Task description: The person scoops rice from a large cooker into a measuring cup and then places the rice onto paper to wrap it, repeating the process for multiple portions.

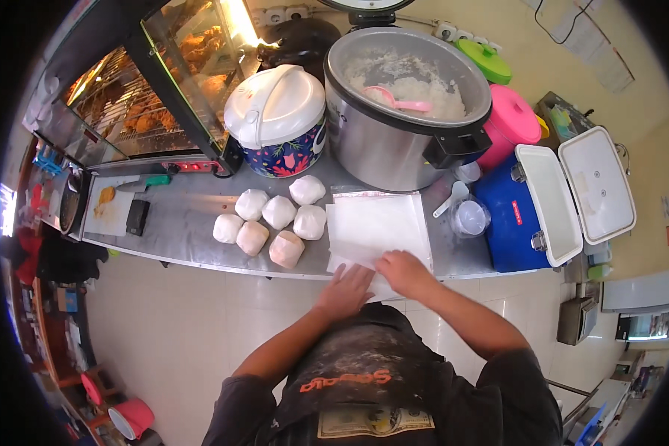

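A stack of white wrapping paper [379, 223] lies on the steel counter in front of me, reaching to its front edge. Flat on the paper's near end rests my left hand [345, 290], its fingers stretched out. My right hand [405, 273] is closed at the near edge, pinching a sheet of wrapping paper; its fingertips are partly hidden. Several rounded white paper-wrapped bundles [279, 212] sit in a cluster left of the stack. Behind the paper stands a large open rice cooker [383, 141] holding white rice [446, 93] and a pink rice paddle [412, 105].
Left of the cooker are a lidded floral rice cooker [275, 134] and a glass display warmer [137, 111] with fried food. A knife [137, 182] lies on a cutting board [104, 219]. At right are plastic cups [471, 218] and an open blue cooler box [509, 223].
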Demonstrator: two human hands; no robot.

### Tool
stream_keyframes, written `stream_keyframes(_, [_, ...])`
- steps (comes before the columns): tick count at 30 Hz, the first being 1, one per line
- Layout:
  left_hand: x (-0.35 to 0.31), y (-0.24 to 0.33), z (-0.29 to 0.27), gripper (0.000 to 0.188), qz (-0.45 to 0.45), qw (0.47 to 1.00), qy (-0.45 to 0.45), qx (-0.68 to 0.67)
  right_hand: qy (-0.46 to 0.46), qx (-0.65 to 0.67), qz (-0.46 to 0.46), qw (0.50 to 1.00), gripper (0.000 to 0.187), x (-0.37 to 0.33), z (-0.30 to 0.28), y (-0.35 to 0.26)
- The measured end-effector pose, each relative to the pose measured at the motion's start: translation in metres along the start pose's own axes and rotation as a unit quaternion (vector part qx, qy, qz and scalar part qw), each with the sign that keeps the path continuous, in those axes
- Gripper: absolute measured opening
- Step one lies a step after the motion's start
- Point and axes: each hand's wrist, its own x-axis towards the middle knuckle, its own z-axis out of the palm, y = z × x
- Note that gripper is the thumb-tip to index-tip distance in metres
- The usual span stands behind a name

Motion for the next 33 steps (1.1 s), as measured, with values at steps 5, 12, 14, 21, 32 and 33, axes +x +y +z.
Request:
stream_keyframes(5, [0.003, -0.014, 0.001, 0.067, -0.214, 0.939, 0.267, -0.044, 0.076, 0.015, 0.063, 0.995, 0.021, -0.026, 0.016, -0.033])
stream_keyframes(12, [-0.007, -0.020, 0.002, 0.051, 0.065, 0.981, 0.157, 0.090, 0.200, 0.009, 0.066, 0.977, 0.040, -0.060, 0.056, -0.040])
stream_keyframes(14, [-0.018, -0.020, 0.014, 0.047, -0.018, 0.993, 0.120, 0.016, 0.234, 0.081, 0.110, 0.963, 0.041, -0.069, 0.081, -0.037])
stream_keyframes(21, [0.014, -0.047, -0.023, 0.016, 0.041, 0.997, 0.018, 0.056, 0.157, 0.109, 0.184, 0.964, 0.016, -0.059, 0.061, -0.012])
stream_keyframes(32, [0.086, -0.053, -0.057, 0.020, -0.033, 0.999, 0.003, 0.038, -0.108, 0.036, 0.283, 0.952, 0.040, 0.010, -0.012, 0.030])
stream_keyframes(33, [0.091, -0.051, -0.059, 0.022, 0.004, 0.994, 0.064, 0.089, -0.144, -0.003, 0.253, 0.957, 0.039, 0.019, -0.015, 0.036])
